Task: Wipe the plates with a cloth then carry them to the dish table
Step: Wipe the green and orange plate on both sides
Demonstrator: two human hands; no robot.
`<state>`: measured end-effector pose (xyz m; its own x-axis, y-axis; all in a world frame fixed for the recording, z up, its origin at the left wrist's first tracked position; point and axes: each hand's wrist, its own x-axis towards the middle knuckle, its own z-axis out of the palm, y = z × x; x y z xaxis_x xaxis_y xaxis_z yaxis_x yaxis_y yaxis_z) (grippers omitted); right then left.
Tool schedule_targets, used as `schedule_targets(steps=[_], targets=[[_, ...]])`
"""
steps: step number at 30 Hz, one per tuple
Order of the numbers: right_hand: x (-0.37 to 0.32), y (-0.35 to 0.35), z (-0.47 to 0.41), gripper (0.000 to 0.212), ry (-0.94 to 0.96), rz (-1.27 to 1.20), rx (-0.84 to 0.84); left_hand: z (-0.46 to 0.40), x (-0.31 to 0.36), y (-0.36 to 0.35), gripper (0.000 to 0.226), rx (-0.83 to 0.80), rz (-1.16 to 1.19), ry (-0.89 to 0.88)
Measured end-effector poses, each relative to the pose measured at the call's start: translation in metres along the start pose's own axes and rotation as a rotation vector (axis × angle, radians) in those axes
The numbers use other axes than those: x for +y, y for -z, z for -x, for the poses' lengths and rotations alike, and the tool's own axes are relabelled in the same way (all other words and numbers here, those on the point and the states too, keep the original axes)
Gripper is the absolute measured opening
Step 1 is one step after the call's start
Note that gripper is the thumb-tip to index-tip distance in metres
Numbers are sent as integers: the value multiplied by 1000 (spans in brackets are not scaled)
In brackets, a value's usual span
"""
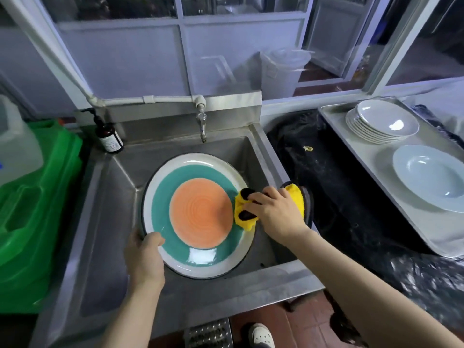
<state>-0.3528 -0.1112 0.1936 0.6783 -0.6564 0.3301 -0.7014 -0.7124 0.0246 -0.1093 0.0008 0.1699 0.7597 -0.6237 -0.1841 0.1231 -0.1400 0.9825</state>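
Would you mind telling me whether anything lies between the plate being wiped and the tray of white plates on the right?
Nothing solid blocks it. The colourful plate is over the sink; between it and the tray lies only low, crumpled black sheeting.

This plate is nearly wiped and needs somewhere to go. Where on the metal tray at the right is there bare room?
On the metal tray, the stack of white plates fills the far end and the single pale blue deep plate the middle. Bare metal shows along the tray's left edge and near the front corner, below the deep plate. The narrow gap between the two is crowded.
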Motion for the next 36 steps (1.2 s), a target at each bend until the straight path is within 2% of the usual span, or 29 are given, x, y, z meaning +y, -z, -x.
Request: schedule_targets(steps=[3,7,11,13,16,18,20,22,26,29,32,33,36], targets=[[-12,-3,4,34,117,-110,-44,2,8,-2,18,59,55,-29],[-63,-4,-4,28,297,-358,-60,3,15,-8,7,117,93,-11],[-68,-1,-11,32,377,-415,-81,1,15,-6,6,109,87,8],[-49,1,-12,34,365,-388,-156,4,16,-5,8,82,100,-25],[-19,3,-10,37,230,-347,-243,6,13,-5,11,108,126,-44],[-17,2,-8,38,227,-352,-237,6,11,-4,10,156,149,-23],[-33,3,-8,38,305,-397,-232,7,12,-6,11,180,145,-4],[-57,5,-11,36,379,-462,-211,9,11,-9,12,152,102,-24],[-81,12,-30,43,343,-604,-127,17,15,-17,22,69,-9,-107],[-74,18,-42,46,231,-623,-104,24,18,-18,24,50,-74,-178],[-49,18,-51,43,31,-497,-141,29,18,-15,31,104,-15,-127],[-43,17,-50,43,17,-441,-166,29,18,-14,32,128,-9,-108],[-47,16,-36,45,170,-393,-224,27,20,-12,31,165,-44,-99]])
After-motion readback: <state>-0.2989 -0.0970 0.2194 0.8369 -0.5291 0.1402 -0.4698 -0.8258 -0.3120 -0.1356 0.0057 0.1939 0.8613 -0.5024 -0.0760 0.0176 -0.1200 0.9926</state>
